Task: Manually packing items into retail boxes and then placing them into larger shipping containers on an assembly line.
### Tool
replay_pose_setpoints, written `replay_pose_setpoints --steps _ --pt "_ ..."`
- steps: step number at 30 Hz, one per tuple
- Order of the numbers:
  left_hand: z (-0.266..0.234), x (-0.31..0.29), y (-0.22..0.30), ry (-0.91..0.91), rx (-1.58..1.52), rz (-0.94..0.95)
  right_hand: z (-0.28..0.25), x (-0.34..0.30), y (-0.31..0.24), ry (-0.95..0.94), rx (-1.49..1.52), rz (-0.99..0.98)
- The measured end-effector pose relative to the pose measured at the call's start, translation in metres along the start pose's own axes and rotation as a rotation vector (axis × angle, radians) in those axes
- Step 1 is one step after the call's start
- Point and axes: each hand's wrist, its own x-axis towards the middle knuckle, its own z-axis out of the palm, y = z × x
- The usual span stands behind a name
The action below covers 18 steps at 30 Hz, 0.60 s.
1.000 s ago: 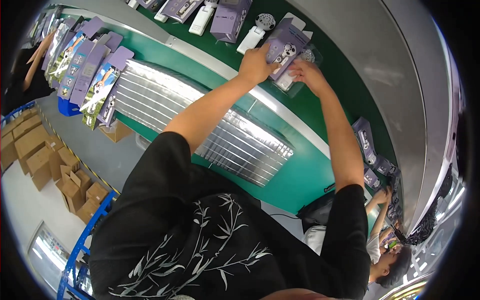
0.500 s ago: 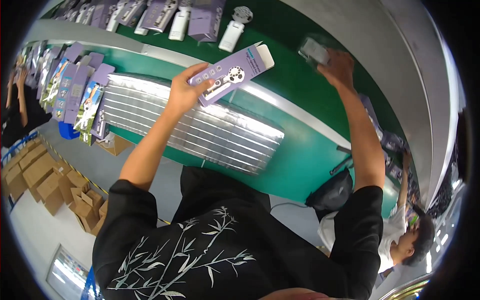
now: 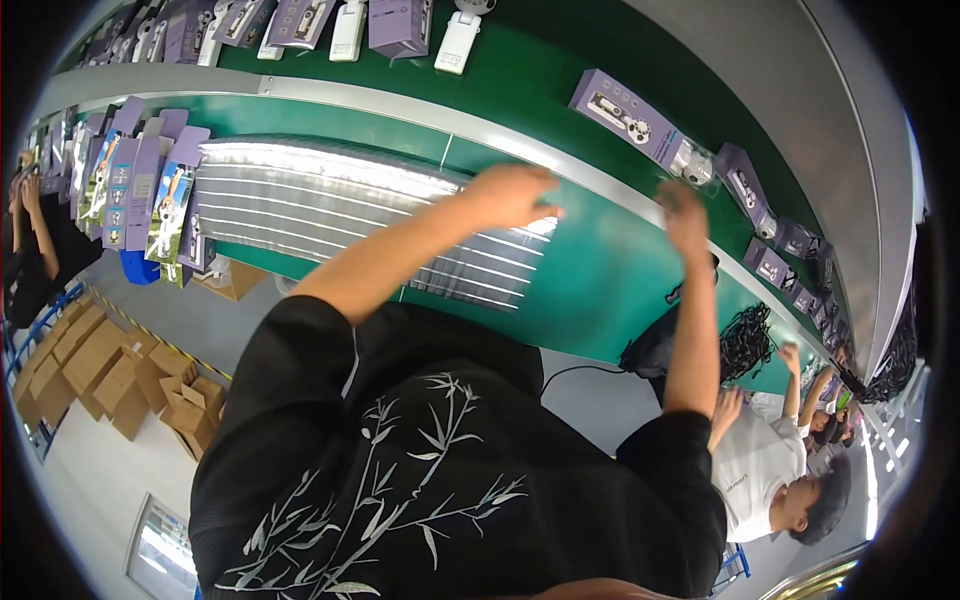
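Note:
My left hand hovers over the workbench's near surface, its fingers apart and nothing in them. Further right, my right hand is beside the metal rail, slightly blurred, with its fingers loosely bent and apart; no object shows in it. Just beyond it, a purple box with a picture of a handheld fan lies on the dark green belt. A clear plastic packet with something pale inside is at the box's near right end. A flat stack of silvery ribbed sheets lies below and left of my left hand.
A white handheld fan and more purple boxes line the belt's far side. Opened boxes stand at the left. Cartons are on the floor. Black cables and a co-worker in white are at the right.
The purple box has left my left hand and now lies on the belt at the right. My right hand has let go of the pale packet and come nearer. My left hand has moved right.

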Motion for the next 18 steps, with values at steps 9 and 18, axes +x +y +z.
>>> replay_pose_setpoints --steps 9,18 --pt "0.021 0.005 0.011 -0.189 0.227 -0.041 0.138 -0.098 -0.132 -0.568 1.242 0.687" --pt "-0.073 0.031 -0.045 0.924 0.196 -0.146 0.045 -0.064 -0.104 -0.063 0.703 0.563"
